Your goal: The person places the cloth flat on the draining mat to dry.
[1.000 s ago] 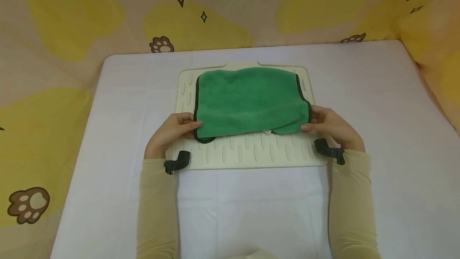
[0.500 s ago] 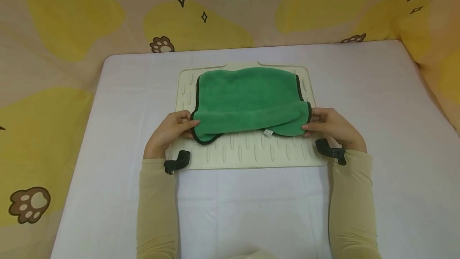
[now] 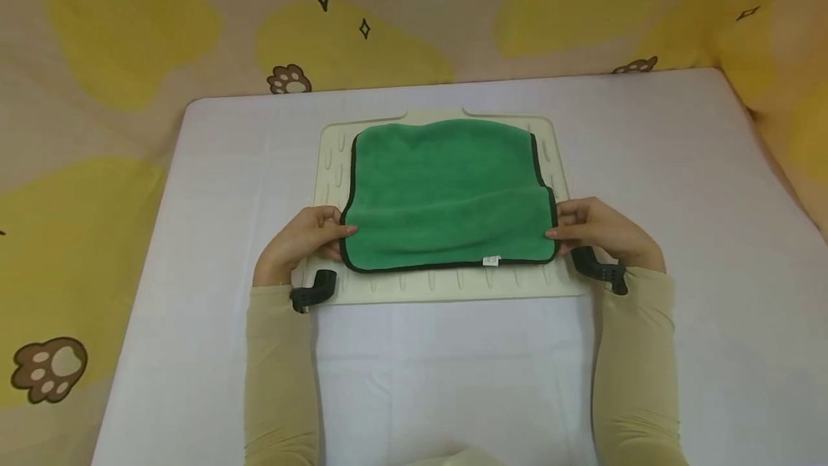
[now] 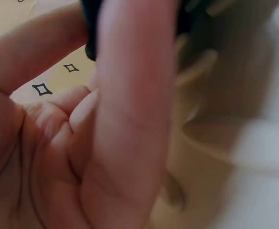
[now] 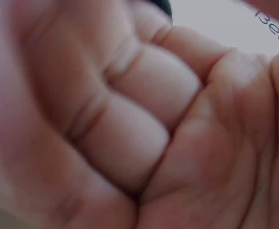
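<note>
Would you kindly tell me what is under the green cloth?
Under the green cloth is a cream ridged board, its edges showing beyond the cloth on all sides. The board's middle is covered, so I cannot see whether anything else lies there.

From above the near side of the surface, the head view looks forward and down to its far edge, sharing the left fingers and right fingers with the very close wrist views facing them.
</note>
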`<action>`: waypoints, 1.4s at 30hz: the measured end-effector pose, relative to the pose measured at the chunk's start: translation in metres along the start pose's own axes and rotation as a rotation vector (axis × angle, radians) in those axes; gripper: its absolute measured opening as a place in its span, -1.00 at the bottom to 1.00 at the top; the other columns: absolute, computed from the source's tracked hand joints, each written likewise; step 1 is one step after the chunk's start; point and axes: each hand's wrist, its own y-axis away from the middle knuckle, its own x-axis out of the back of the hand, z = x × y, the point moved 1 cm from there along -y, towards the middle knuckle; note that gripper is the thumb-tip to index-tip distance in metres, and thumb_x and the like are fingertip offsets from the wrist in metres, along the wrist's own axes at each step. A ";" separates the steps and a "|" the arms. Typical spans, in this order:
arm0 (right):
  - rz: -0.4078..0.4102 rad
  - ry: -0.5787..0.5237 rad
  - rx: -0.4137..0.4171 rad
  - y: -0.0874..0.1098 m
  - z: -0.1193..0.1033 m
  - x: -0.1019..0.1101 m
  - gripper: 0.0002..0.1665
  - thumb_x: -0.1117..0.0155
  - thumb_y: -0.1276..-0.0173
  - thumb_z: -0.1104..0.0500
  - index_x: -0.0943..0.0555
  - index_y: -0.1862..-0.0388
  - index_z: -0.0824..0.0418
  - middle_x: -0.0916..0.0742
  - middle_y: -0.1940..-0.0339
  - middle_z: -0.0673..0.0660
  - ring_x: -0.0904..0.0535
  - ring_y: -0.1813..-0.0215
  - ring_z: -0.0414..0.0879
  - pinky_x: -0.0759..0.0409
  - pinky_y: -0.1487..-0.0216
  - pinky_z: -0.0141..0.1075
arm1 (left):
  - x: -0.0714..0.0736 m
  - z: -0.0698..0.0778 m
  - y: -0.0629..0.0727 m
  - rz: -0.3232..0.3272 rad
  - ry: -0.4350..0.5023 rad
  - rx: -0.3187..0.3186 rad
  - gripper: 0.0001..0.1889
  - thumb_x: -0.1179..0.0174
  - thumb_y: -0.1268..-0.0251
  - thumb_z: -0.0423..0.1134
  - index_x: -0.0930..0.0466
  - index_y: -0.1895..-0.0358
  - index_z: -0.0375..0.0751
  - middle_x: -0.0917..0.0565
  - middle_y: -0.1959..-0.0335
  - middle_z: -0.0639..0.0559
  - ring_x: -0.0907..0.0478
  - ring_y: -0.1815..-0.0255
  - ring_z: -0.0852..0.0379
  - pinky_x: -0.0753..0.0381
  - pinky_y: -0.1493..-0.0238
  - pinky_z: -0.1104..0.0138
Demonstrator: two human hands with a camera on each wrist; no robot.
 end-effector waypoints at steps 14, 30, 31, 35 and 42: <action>-0.174 0.018 0.034 -0.005 0.008 0.000 -0.79 -0.22 -0.33 0.29 -0.48 0.40 0.44 -0.68 0.54 0.07 -0.63 0.46 -0.12 -0.63 0.33 -0.26 | 0.007 -0.006 0.005 -0.121 -0.091 -0.033 -0.61 -0.26 -0.16 -0.36 -0.21 0.63 -0.23 -0.26 0.81 0.13 -0.54 0.69 0.18 -0.63 0.48 0.34; 0.338 0.059 -0.065 -0.026 -0.007 -0.007 -0.48 -0.10 -0.44 -0.01 -0.54 -0.02 0.46 -0.64 0.38 -0.06 -0.55 0.33 -0.21 -0.55 0.26 -0.41 | 0.004 0.001 -0.020 0.165 -0.009 0.020 -0.59 -0.10 -0.39 -0.12 -0.51 0.01 -0.49 -0.51 0.38 0.00 -0.50 0.48 0.22 -0.61 0.36 0.43; 0.357 0.068 -0.062 -0.028 -0.008 -0.007 -0.48 -0.10 -0.44 0.00 -0.54 -0.03 0.46 -0.65 0.37 -0.04 -0.56 0.34 -0.21 -0.56 0.26 -0.40 | 0.006 0.003 -0.023 0.158 -0.002 0.017 -0.59 -0.10 -0.39 -0.12 -0.50 0.00 -0.49 -0.50 0.37 0.00 -0.50 0.48 0.22 -0.61 0.36 0.43; 0.400 0.120 -0.053 -0.037 -0.016 -0.003 -0.48 -0.11 -0.43 -0.01 -0.55 -0.03 0.45 -0.68 0.30 0.06 -0.59 0.37 -0.21 -0.57 0.27 -0.40 | 0.015 0.014 -0.037 0.122 0.014 0.010 -0.60 -0.06 -0.42 -0.15 -0.48 -0.01 -0.52 -0.49 0.39 -0.01 -0.50 0.48 0.23 -0.62 0.36 0.45; 0.418 0.206 -0.027 -0.058 -0.028 0.009 -0.48 -0.09 -0.43 -0.02 -0.57 -0.03 0.43 -0.65 0.19 0.21 -0.55 0.32 -0.18 -0.51 0.22 -0.38 | 0.026 0.037 -0.060 0.103 -0.039 -0.005 -0.60 -0.04 -0.43 -0.14 -0.48 -0.05 -0.50 -0.52 0.37 -0.01 -0.51 0.45 0.23 -0.62 0.34 0.44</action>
